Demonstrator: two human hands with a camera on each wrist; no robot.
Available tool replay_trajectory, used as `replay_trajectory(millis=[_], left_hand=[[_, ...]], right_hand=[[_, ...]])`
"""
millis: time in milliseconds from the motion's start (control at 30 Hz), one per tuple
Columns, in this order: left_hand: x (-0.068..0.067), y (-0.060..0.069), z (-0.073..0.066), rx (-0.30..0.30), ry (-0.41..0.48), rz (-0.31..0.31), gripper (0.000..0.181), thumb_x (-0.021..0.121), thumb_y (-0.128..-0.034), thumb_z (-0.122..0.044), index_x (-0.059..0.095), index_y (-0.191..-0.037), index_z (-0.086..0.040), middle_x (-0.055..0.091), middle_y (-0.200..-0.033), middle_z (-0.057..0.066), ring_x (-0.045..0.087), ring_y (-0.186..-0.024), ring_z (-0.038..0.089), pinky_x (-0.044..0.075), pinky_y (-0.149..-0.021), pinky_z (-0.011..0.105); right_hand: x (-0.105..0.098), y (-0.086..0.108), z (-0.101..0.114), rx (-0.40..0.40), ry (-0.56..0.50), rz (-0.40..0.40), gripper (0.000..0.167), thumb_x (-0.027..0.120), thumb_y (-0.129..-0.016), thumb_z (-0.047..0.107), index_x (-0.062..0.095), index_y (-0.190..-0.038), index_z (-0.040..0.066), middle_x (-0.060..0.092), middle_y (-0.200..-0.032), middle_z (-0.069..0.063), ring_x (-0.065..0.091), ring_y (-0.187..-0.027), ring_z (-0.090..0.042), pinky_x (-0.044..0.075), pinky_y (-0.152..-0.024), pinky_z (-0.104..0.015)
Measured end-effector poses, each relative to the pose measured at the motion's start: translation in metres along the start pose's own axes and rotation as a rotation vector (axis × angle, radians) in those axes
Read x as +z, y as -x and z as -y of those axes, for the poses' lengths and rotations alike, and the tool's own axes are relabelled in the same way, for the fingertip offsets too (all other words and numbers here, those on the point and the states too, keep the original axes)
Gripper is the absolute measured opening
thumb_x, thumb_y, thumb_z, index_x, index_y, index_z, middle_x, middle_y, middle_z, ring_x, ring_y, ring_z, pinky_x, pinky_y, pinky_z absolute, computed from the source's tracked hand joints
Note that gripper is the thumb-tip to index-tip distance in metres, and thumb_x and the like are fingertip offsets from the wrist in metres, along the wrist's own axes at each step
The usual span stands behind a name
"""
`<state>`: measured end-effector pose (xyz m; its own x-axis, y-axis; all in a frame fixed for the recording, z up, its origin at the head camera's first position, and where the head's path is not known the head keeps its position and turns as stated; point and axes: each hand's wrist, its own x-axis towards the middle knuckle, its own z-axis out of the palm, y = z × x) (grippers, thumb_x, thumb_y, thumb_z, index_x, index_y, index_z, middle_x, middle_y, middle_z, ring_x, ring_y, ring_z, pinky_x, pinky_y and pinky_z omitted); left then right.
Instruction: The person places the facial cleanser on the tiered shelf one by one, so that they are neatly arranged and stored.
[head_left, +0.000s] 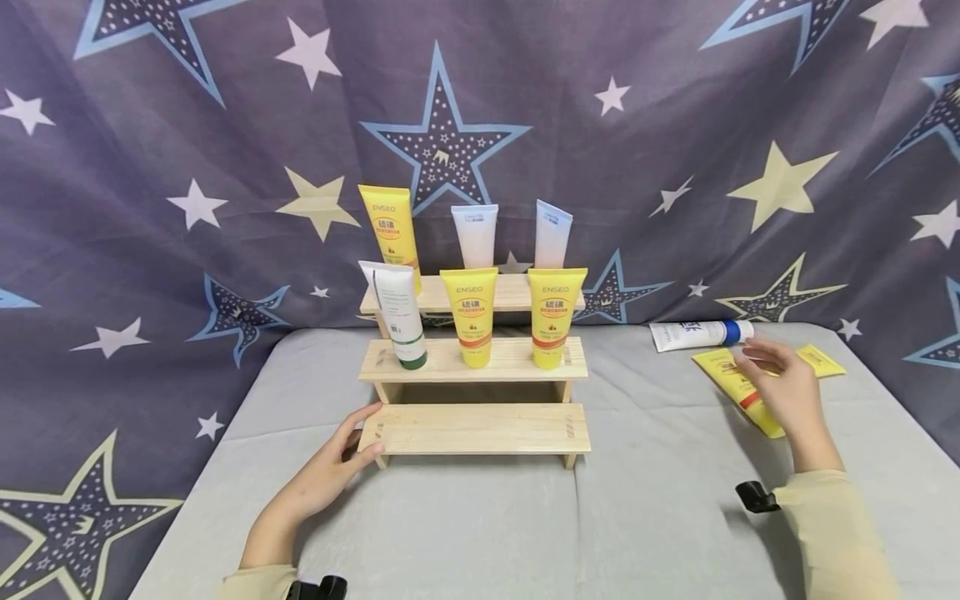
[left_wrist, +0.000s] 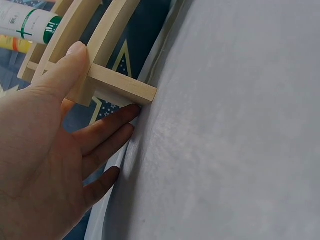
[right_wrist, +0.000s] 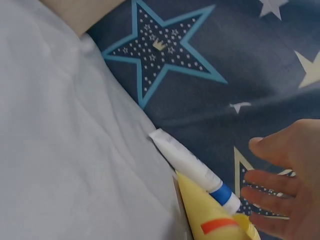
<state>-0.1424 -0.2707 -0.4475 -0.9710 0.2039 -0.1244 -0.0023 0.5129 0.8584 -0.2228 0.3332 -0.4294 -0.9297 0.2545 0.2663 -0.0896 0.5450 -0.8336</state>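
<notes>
At the left end of the lowest step of the three-step wooden stand (head_left: 475,429), my left hand (head_left: 326,473) holds the board's edge between thumb and forefinger. In the left wrist view the thumb (left_wrist: 70,67) lies against the wood, with the other fingers loosely extended. My right hand (head_left: 787,392) hovers over a yellow tube (head_left: 723,375) lying on the table, fingers relaxed and holding nothing. A second yellow tube (head_left: 821,361) is partly hidden behind this hand. Just behind lies a white tube with a blue cap (head_left: 690,334).
A white tube with a green cap (head_left: 397,312) and two yellow tubes (head_left: 472,321) stand on the middle step. The top step bears a yellow tube (head_left: 392,229) and two pale tubes (head_left: 476,237). Behind the grey-covered table (head_left: 480,533) hangs a star-patterned cloth (head_left: 247,150).
</notes>
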Motion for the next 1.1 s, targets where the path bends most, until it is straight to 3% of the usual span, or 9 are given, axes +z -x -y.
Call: replay_trajectory(millis=[100, 167, 233, 400, 533, 633, 833, 967, 1100], left_hand=[[0.001, -0.001, 0.000, 0.009, 0.003, 0.000, 0.061, 0.056, -0.1016, -0.038, 0.027, -0.154, -0.029, 0.055, -0.136, 0.020, 0.051, -0.126, 0.032, 0.035, -0.103, 0.057], [0.001, -0.002, 0.000, 0.012, 0.002, 0.000, 0.061, 0.056, -0.1016, -0.038, 0.026, -0.155, -0.029, 0.055, -0.136, 0.020, 0.051, -0.126, 0.032, 0.035, -0.103, 0.057], [0.001, -0.003, -0.001, 0.014, 0.000, 0.002, 0.062, 0.056, -0.1016, -0.038, 0.026, -0.155, -0.029, 0.054, -0.137, 0.021, 0.051, -0.126, 0.032, 0.035, -0.103, 0.057], [0.001, -0.004, -0.001, 0.011, 0.005, 0.003, 0.062, 0.056, -0.1016, -0.038, 0.026, -0.155, -0.029, 0.051, -0.139, 0.023, 0.051, -0.127, 0.033, 0.035, -0.103, 0.057], [0.001, -0.004, -0.001, 0.008, 0.000, 0.001, 0.062, 0.056, -0.1016, -0.039, 0.026, -0.155, -0.029, 0.051, -0.139, 0.023, 0.050, -0.127, 0.034, 0.035, -0.103, 0.057], [0.001, -0.004, 0.000, 0.008, -0.003, -0.001, 0.062, 0.056, -0.1017, -0.039, 0.026, -0.155, -0.029, 0.053, -0.138, 0.022, 0.051, -0.127, 0.034, 0.035, -0.103, 0.058], [0.001, -0.002, -0.001, 0.002, 0.004, -0.001, 0.062, 0.056, -0.1017, -0.039, 0.026, -0.155, -0.028, 0.052, -0.138, 0.023, 0.051, -0.126, 0.034, 0.035, -0.103, 0.058], [0.001, -0.001, 0.000, 0.001, 0.003, -0.002, 0.061, 0.056, -0.1016, -0.038, 0.027, -0.155, -0.028, 0.054, -0.136, 0.021, 0.052, -0.125, 0.033, 0.036, -0.102, 0.057], [0.000, -0.001, 0.001, 0.006, 0.004, -0.004, 0.061, 0.056, -0.1016, -0.037, 0.027, -0.154, -0.028, 0.054, -0.136, 0.021, 0.052, -0.125, 0.033, 0.036, -0.103, 0.057]], right_hand=[[-0.005, -0.001, -0.006, 0.028, 0.086, 0.049, 0.051, 0.064, -0.097, 0.023, 0.052, -0.134, -0.011, 0.071, -0.104, -0.006, 0.048, -0.079, 0.020, 0.043, -0.068, -0.007], [-0.008, -0.001, -0.008, 0.046, 0.135, 0.083, 0.052, 0.063, -0.098, 0.024, 0.052, -0.134, -0.011, 0.066, -0.117, -0.026, 0.045, -0.078, 0.021, 0.042, -0.068, -0.009], [-0.011, -0.002, -0.011, 0.058, 0.179, 0.113, 0.052, 0.061, -0.099, 0.024, 0.051, -0.134, -0.012, 0.058, -0.124, -0.035, 0.041, -0.078, 0.021, 0.042, -0.067, -0.011], [-0.015, -0.002, -0.012, 0.092, 0.242, 0.168, 0.053, 0.058, -0.101, 0.027, 0.049, -0.135, -0.013, 0.058, -0.124, -0.035, 0.047, -0.082, 0.011, 0.043, -0.067, -0.017], [-0.018, -0.001, -0.012, 0.085, 0.291, 0.203, 0.050, 0.058, -0.101, 0.025, 0.051, -0.131, -0.014, 0.058, -0.122, -0.036, 0.063, -0.093, -0.025, 0.042, -0.067, -0.022], [-0.020, 0.000, -0.012, 0.072, 0.316, 0.223, 0.049, 0.059, -0.100, 0.022, 0.051, -0.129, -0.017, 0.057, -0.121, -0.038, 0.058, -0.104, -0.049, 0.041, -0.066, -0.025], [-0.019, 0.001, -0.017, 0.073, 0.349, 0.254, 0.053, 0.062, -0.099, 0.023, 0.049, -0.131, -0.017, 0.056, -0.123, -0.038, 0.055, -0.109, -0.052, 0.046, -0.074, -0.037], [-0.019, 0.001, -0.016, 0.108, 0.365, 0.343, 0.062, 0.060, -0.099, 0.028, 0.042, -0.135, -0.019, 0.049, -0.128, -0.042, 0.049, -0.114, -0.056, 0.043, -0.087, -0.057], [-0.018, 0.000, -0.016, 0.167, 0.371, 0.415, 0.074, 0.059, -0.099, 0.035, 0.033, -0.139, -0.022, 0.043, -0.129, -0.045, 0.045, -0.115, -0.056, 0.040, -0.092, -0.061]])
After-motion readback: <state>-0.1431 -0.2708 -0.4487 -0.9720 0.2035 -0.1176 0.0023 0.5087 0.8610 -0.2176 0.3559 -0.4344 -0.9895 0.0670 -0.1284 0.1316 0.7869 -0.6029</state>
